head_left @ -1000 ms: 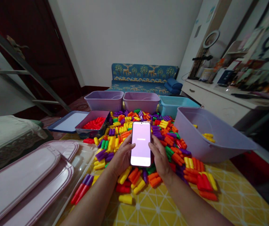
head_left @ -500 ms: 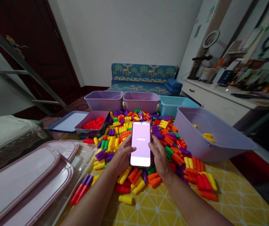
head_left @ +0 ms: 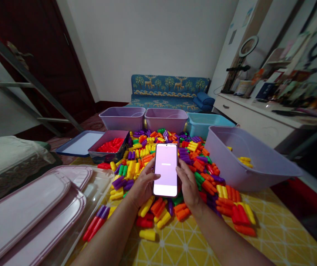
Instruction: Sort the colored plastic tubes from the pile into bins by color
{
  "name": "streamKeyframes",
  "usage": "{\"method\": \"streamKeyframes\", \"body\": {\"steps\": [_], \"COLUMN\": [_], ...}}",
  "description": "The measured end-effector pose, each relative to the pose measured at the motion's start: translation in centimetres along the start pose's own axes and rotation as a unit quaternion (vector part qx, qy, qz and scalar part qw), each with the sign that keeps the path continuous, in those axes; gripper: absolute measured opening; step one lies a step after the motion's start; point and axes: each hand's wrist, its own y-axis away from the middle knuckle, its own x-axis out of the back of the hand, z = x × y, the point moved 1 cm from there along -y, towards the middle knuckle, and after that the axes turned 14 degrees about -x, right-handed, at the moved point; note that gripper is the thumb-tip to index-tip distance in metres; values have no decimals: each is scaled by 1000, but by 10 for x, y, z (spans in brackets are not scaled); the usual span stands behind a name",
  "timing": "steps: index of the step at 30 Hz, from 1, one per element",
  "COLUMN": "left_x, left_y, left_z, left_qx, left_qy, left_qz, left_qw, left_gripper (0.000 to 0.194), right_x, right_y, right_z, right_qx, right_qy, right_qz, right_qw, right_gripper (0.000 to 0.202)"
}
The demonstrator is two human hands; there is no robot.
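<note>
A smartphone (head_left: 165,171) with a lit pale-purple screen stands nearly upright before me, above a spread of colourful plastic pieces (head_left: 132,168). My left hand (head_left: 144,184) grips its left edge, with the thumb lying over the screen's side. Along the right edge, my right hand (head_left: 188,183) also holds the phone, its thumb at the rim. The fingers behind the phone are hidden. The text on the screen is too small to read. Red, yellow, orange, green and purple pieces lie around and below both hands.
Two purple bins (head_left: 122,117) and a blue bin (head_left: 211,123) line the far side. A larger purple bin (head_left: 247,159) at right holds several yellow pieces. Red pieces fill a square tin (head_left: 94,155); its lid (head_left: 77,142) lies beside it. Pink lids (head_left: 30,192) are stacked left on the yellow tablecloth (head_left: 175,247).
The right thumb has shifted very slightly to the right at the phone's edge. Otherwise the phone, both hands and the surroundings stay as they were.
</note>
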Motion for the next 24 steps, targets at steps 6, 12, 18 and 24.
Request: {"method": "streamKeyframes", "body": {"steps": [6,12,18,24], "left_x": [0,-2,-1,3], "left_y": [0,1,-2,-6], "left_z": [0,1,-2,-5], "left_qx": [6,5,-3,9], "left_qy": [4,10,31,63], "left_qz": [7,6,-10,-35], "left_qw": [1000,1000,999,997], "left_gripper": [80,81,75,58], "right_x": [3,0,-4,-8], "right_y": [-3,-3,-4,0], "right_z": [3,0,-14,-28], "right_qx": [-23,-6,-28,-52], "right_qy": [-10,-3,-1,-43], "right_qz": [36,-13,-28,-10], "right_qw": [999,1000,999,998], "right_gripper": [58,45,31,28]}}
